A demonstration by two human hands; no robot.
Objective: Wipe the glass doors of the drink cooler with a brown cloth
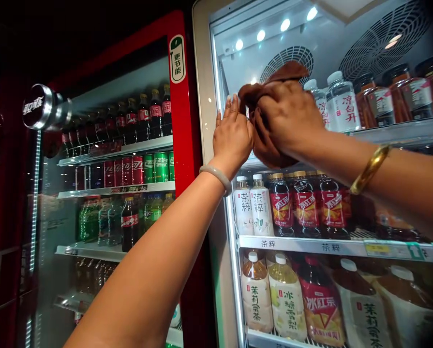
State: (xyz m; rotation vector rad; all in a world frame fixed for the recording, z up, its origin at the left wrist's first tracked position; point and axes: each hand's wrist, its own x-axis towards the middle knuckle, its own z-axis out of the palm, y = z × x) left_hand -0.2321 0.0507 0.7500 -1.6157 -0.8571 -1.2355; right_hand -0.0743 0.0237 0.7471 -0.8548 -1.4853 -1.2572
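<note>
A crumpled brown cloth (269, 137) is pressed against the glass door of the right-hand drinks cooler (198, 63), at its upper left part. My right hand (292, 116), with a gold bangle above the wrist, grips the cloth, its fingers bunched over the fabric. Just left of it, my left hand (232, 133), with a pale bangle at the wrist, lies flat against the glass near the door frame. Its fingers are stretched upward, and its edge is beside the cloth. Part of the cloth is hidden under my right hand.
Behind the glass stand white-capped water bottles (341, 104), red-labelled tea bottles (306, 205) and large tea bottles (256, 290) on shelves. To the left is a red-framed cooler (187, 116) with cola bottles (131, 121) and cans. A round silver-rimmed sign (35, 106) sticks out at the far left.
</note>
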